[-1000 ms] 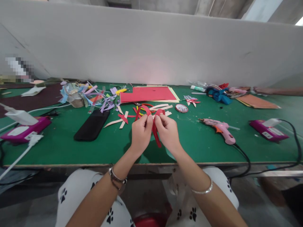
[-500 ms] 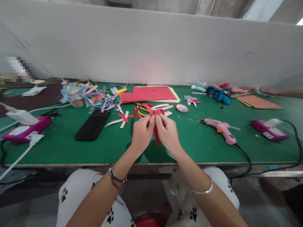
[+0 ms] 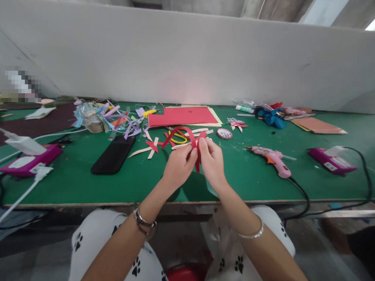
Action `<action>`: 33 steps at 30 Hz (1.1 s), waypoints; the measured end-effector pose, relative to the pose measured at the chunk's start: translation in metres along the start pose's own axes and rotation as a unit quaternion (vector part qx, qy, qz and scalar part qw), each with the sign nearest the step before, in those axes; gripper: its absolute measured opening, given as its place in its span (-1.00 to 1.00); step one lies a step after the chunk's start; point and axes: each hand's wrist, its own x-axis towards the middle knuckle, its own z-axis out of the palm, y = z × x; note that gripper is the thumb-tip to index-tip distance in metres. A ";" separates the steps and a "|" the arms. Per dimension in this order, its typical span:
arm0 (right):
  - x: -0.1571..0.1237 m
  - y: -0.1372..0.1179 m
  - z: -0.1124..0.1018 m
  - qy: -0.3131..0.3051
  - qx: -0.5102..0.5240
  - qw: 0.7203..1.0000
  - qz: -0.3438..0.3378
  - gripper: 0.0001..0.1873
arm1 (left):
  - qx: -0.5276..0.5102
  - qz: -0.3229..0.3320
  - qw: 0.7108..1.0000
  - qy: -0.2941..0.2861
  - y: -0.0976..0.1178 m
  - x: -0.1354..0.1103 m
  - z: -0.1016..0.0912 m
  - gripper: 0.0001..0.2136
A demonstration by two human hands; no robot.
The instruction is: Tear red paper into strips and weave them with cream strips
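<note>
From where I stand, the person's left hand [image 3: 178, 167] and right hand [image 3: 213, 160] meet just above the near middle of the green-topped work table [image 3: 249, 183]. Thumbs and forefingers of both are pinched together on a bundle of narrow red paper strips [image 3: 187, 130]. The strips arch up and away from the grip in two curved loops, and a short tail hangs down between the palms. The piece looks part-made to me: the loops are shaped but held only by the fingers, with nothing visibly fixing them. The pink hot-glue gun [image 3: 272, 158] lies untouched, well off to the right. Beyond the hands lie loose cream paper strips [image 3: 199, 132], a small red-and-cream crossed piece [image 3: 152, 146] and a flat red card sheet [image 3: 183, 116], so material remains unused.
</note>
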 end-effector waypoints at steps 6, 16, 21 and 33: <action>-0.002 0.001 0.001 -0.051 -0.075 0.995 -0.037 -0.67 | -0.009 -0.017 0.999 0.044 -0.003 0.000 0.001 -0.71; -0.003 0.000 0.006 -0.039 -0.036 0.999 0.000 -0.66 | -0.056 -0.072 0.989 0.118 0.001 -0.002 0.001 -0.65; -0.002 0.000 0.005 0.000 0.006 1.000 0.013 -0.66 | -0.029 -0.019 0.999 0.038 -0.003 -0.001 0.001 -0.67; -0.003 0.002 0.005 -0.044 -0.115 0.992 -0.033 -0.67 | -0.021 -0.034 0.994 0.103 -0.001 -0.002 0.002 -0.69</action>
